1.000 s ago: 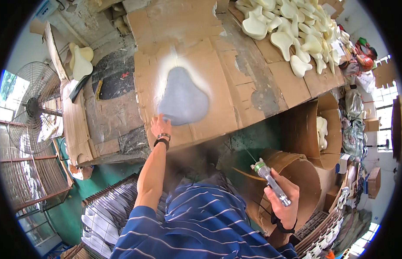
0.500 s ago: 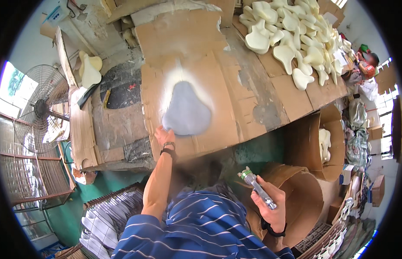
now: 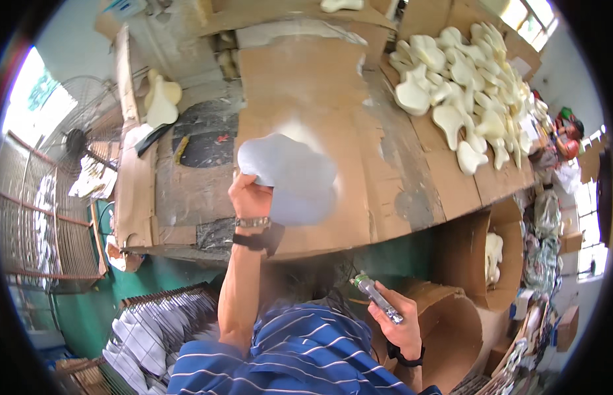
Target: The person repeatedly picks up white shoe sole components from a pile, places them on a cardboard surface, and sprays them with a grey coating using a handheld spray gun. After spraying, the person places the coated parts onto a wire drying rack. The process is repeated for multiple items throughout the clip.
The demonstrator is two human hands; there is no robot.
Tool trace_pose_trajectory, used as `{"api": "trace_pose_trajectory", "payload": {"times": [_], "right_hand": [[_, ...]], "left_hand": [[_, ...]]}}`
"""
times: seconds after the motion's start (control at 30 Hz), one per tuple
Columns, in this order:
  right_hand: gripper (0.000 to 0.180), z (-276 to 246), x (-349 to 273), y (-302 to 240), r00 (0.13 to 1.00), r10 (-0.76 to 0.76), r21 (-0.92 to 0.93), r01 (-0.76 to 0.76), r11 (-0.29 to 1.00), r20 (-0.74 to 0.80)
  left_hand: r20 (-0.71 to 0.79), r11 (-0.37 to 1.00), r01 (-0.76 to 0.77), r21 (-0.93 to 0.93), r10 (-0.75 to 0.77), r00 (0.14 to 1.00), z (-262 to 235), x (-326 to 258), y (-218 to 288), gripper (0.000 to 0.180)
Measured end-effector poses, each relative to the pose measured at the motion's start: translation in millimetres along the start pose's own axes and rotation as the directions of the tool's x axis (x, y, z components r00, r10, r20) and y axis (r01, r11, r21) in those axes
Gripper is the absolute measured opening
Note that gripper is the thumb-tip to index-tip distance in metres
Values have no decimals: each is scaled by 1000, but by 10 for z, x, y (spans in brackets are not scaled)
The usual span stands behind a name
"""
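Observation:
My left hand (image 3: 249, 195) grips the edge of a grey, saddle-shaped foam pad (image 3: 280, 158), raised at a tilt over the cardboard-covered table (image 3: 306, 85). Under the pad lies a blue-grey area with a soft edge; whether it is shadow or coating I cannot tell. A whitish spray mark (image 3: 300, 131) shows on the cardboard behind it. Low on the right, away from the table edge, my right hand (image 3: 404, 322) is closed around a small spray gun (image 3: 379, 299) with a green ring near its tip.
Cream foam pads (image 3: 481, 85) are heaped at the table's far right, with a few more (image 3: 163, 99) at the left. A yellow-handled tool (image 3: 181, 150) lies nearby. Cardboard drums (image 3: 445, 322) stand right; a wire rack (image 3: 165, 329) of grey pads and a fan (image 3: 76, 141) stand left. Another person (image 3: 570, 135) is far right.
My left hand has picked the grey pad up off the cardboard and tilted it. My right hand with the spray gun has shifted slightly left. The whole view has also shifted.

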State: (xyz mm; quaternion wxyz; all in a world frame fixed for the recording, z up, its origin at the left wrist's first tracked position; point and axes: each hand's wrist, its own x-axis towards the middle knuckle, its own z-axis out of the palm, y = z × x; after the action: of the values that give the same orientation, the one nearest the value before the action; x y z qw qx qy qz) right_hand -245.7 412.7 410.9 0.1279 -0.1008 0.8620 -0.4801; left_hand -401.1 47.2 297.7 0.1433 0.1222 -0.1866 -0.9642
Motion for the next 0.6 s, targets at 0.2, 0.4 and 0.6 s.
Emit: {"api": "trace_pose_trajectory", "payload": {"times": [0.2, 0.4, 0.6], "right_hand": [[45, 349, 342, -70, 976, -66, -90, 87, 992, 208], [47, 809, 534, -69, 847, -151, -5, 179, 984, 509], [42, 1206, 782, -136, 662, -295, 29, 382, 924, 689]], "left_hand": [[63, 933, -353, -69, 357, 932, 274, -1280, 936, 65], [-86, 779, -621, -79, 616, 783, -42, -2526, 1420, 68], [-253, 564, -825, 36, 804, 538, -369, -3429, 1770, 64]]}}
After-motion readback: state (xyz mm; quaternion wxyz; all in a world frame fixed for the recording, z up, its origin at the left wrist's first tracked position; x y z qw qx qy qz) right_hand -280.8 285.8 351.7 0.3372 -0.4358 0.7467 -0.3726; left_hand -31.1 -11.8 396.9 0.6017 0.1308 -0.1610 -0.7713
